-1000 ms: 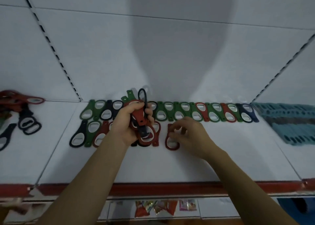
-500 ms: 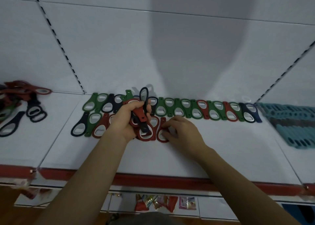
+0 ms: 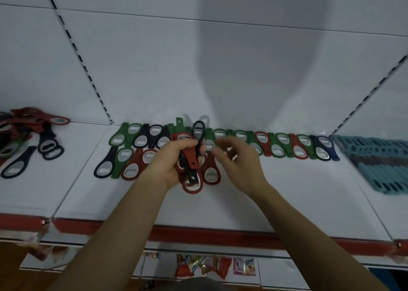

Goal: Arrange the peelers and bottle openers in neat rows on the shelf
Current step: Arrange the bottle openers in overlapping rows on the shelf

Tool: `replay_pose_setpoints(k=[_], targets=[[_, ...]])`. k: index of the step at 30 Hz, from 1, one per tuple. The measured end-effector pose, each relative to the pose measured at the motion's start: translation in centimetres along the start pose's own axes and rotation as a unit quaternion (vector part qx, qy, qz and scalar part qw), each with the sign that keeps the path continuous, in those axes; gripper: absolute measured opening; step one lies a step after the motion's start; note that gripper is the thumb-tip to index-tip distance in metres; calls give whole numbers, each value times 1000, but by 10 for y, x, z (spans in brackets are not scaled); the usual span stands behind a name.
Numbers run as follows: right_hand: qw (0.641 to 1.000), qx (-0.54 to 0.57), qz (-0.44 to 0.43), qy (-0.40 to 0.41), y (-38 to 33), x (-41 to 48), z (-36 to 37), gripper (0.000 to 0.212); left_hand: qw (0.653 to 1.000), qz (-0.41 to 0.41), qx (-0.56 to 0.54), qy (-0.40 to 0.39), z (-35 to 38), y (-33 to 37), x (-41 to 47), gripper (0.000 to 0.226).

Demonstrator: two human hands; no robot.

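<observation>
The left hand (image 3: 170,160) grips a bundle of bottle openers (image 3: 191,156), red and black, just above the shelf (image 3: 287,191). The right hand (image 3: 240,160), loosely curled and empty, is beside the bundle. Pulling one free could loosen the grip and spill openers onto the front row (image 3: 125,160) left of that hand. Half a second ago the right hand pressed down the red bottle opener (image 3: 212,171) that now lies beneath its fingertips.

Left hand (image 3: 170,161) grips a bunch of openers (image 3: 191,156); right hand (image 3: 241,160) hovers beside, fingers loosely curled.
</observation>
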State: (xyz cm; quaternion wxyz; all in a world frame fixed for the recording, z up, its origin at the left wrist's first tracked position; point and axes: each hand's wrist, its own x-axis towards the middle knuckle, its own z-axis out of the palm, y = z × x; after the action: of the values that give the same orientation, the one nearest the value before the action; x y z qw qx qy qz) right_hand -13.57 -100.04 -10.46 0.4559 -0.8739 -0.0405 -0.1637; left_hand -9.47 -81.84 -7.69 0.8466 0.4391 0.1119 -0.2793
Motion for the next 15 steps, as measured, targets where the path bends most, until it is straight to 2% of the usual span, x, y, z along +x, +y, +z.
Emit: replay_pose_setpoints(k=[2,4,6,9,11,15], targets=[[991,116,58,-14,-15,15,-3,22,996,29,83,-4,8,-2,-2,15],[985,156,70,-22,-24,27,-3,15,988,45,146,-2,16,-4,-4,16],[980,180,88,15,-25,34,-5,14,986,43,159,1,20,-2,-6,18],[965,210,136,82,-13,38,-20,13,992,11,123,-16,17,8,-5,20],[974,156,150,66,1,35,-29,13,993,-1,122,-5,12,15,-4,18],[985,-41,165,-19,25,15,-25,20,993,-33,110,-1,10,19,0,9]])
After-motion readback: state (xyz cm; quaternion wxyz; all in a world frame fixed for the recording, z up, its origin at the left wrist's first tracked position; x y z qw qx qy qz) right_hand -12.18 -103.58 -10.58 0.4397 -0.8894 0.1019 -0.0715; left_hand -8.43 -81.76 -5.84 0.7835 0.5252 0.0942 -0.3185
